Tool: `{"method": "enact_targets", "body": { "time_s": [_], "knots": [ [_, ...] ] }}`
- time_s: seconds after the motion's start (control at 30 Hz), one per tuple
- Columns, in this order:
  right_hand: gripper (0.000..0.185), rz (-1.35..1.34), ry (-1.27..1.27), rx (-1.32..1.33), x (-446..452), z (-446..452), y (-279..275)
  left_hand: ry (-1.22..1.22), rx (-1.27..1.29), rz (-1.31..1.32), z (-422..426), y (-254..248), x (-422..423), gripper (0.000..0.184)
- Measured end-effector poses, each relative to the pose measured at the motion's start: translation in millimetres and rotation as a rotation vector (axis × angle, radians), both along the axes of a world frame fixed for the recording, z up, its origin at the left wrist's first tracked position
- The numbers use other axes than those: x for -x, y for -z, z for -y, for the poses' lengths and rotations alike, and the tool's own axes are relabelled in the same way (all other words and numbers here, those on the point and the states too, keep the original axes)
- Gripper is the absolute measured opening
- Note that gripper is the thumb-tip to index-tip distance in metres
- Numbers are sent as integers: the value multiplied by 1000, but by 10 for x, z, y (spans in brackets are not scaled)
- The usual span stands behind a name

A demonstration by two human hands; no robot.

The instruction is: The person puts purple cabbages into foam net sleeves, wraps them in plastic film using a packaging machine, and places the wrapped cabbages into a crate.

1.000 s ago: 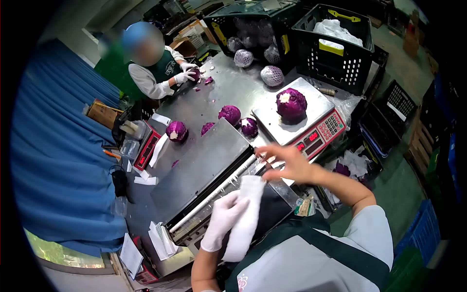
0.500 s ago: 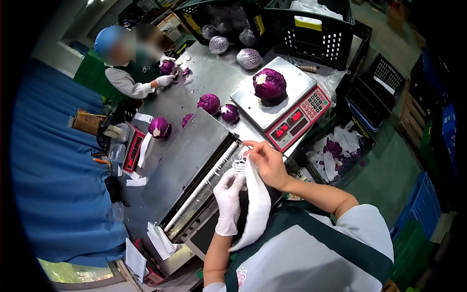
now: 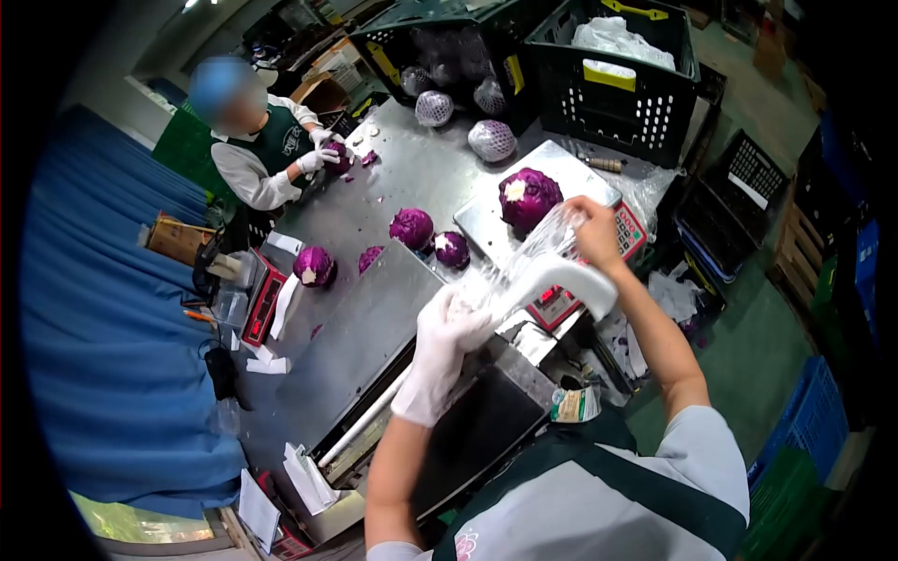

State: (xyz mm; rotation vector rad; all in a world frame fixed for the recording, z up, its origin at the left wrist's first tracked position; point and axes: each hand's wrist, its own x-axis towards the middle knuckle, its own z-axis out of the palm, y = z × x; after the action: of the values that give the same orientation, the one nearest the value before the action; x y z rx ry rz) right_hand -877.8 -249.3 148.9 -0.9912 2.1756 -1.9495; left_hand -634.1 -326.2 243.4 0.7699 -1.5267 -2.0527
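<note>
My left hand [image 3: 441,351], in a white glove, is closed on one end of a white foam net sleeve [image 3: 538,280] over the wrapping machine [image 3: 369,341]. My bare right hand [image 3: 596,234] pinches the sleeve's other side, in front of the digital scale [image 3: 482,220]. Between my hands the netting is pulled out, blurred by motion, and partly covers the scale's display. On the scale plate sits a purple cabbage [image 3: 529,198] with a pale cut patch. Two more cabbages, a larger one [image 3: 411,228] and a smaller one [image 3: 452,250], lie left of the scale.
Across the steel table a co-worker [image 3: 267,150] in white gloves handles a cabbage. Netted cabbages [image 3: 491,140] lie by a dark crate [image 3: 440,47]; another crate [image 3: 617,103] stands behind the scale. A second red scale [image 3: 265,304] with a cabbage [image 3: 314,266] is at left.
My hands have moved apart, the right one up and right toward the scale. The white sleeve, hanging down before, is now stretched between them. The co-worker's hands and cabbage have shifted slightly.
</note>
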Motion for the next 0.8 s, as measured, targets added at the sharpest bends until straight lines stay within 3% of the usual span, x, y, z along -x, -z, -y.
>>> {"method": "enact_targets", "body": {
  "time_s": [0.03,0.1,0.13,0.2,0.23,0.3,0.33,0.37,0.4,0.43,0.47,0.5,0.57,0.6,0.63,0.7,0.73,0.77,0.8],
  "knots": [
    [12,215,13,186,205,88,70,-37,149,111,162,139,205,21],
    [15,110,139,309,424,207,52,-220,331,226,477,263,697,13],
    [18,278,140,231,508,245,74,-294,290,236,622,290,928,12],
    [21,533,72,70,662,369,163,-331,767,330,1173,777,1309,21],
    [22,480,94,-57,763,491,329,-333,928,365,1291,893,1460,25],
    [52,463,141,-175,846,602,617,-56,757,676,1381,940,1669,42],
    [61,397,117,-178,1090,760,1185,60,677,748,1391,935,1801,46],
    [60,663,-85,-187,898,604,849,175,594,822,1376,999,1912,50],
    [59,840,-130,-229,740,556,721,29,540,494,1491,1673,2078,43],
    [53,777,-107,-63,589,559,828,-18,538,394,1474,1796,2051,38],
    [45,888,-100,71,526,549,975,-59,537,294,1453,1911,2024,34],
    [47,1010,-139,27,400,381,706,-13,594,421,1221,1518,1834,31],
    [56,913,-229,194,173,174,648,62,851,310,1153,1440,1495,28],
    [57,990,-214,427,-70,127,377,83,794,365,966,1049,1208,33],
    [57,867,-298,446,-230,18,199,188,1317,546,953,889,949,30],
    [59,433,-473,386,-583,-204,-205,-29,603,-164,608,578,429,30],
    [61,289,-550,381,-751,-250,-376,53,348,-107,350,12,63,34],
    [63,213,-606,370,-927,-243,-494,-2,273,-196,284,3,-201,41],
    [66,137,-660,363,-1103,-235,-613,-34,131,-280,242,157,-453,61]
  ]
}}
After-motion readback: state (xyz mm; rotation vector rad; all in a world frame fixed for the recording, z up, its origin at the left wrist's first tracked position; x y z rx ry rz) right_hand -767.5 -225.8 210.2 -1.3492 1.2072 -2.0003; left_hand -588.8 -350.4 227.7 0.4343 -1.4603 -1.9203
